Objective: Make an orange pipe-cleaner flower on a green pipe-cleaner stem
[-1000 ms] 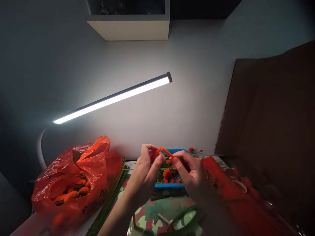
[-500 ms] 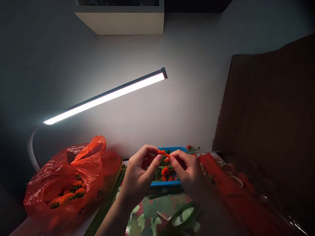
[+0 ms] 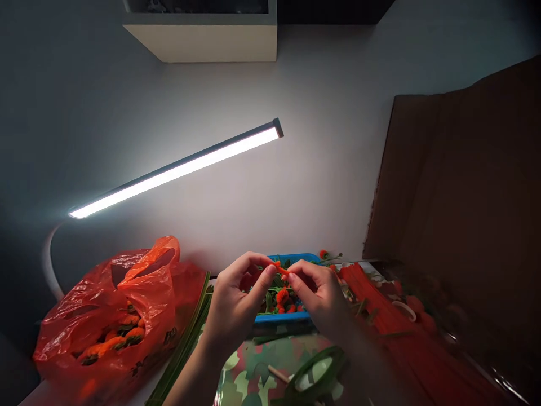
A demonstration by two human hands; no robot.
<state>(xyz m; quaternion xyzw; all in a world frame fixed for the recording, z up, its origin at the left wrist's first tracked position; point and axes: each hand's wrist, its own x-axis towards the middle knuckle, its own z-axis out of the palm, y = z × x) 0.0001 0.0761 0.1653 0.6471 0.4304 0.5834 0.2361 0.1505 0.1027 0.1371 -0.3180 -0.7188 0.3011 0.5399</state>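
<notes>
Over a blue tray (image 3: 284,318), my left hand (image 3: 239,296) and my right hand (image 3: 318,286) pinch a short orange pipe cleaner (image 3: 282,270) between them. Thumb and forefinger of each hand close on one end of it, the left end looking bent. Just below my fingers, orange-red fuzzy pieces (image 3: 282,295) with green stems lie in the tray. A roll of green tape (image 3: 316,373) sits on the camouflage-patterned surface (image 3: 253,366) under my right forearm, with a thin pale stick (image 3: 279,373) beside it.
At left stands a red plastic bag (image 3: 101,293) with orange-and-green fuzzy pieces in it. A bundle of green stems (image 3: 186,344) lies beside it. Red strands (image 3: 380,310) stretch along the right. A lit lamp (image 3: 177,172) hangs above; brown cardboard (image 3: 456,180) stands at right.
The orange pipe cleaner is turned slightly between my fingertips, and my hands sit a little closer together. The whole view has shifted slightly.
</notes>
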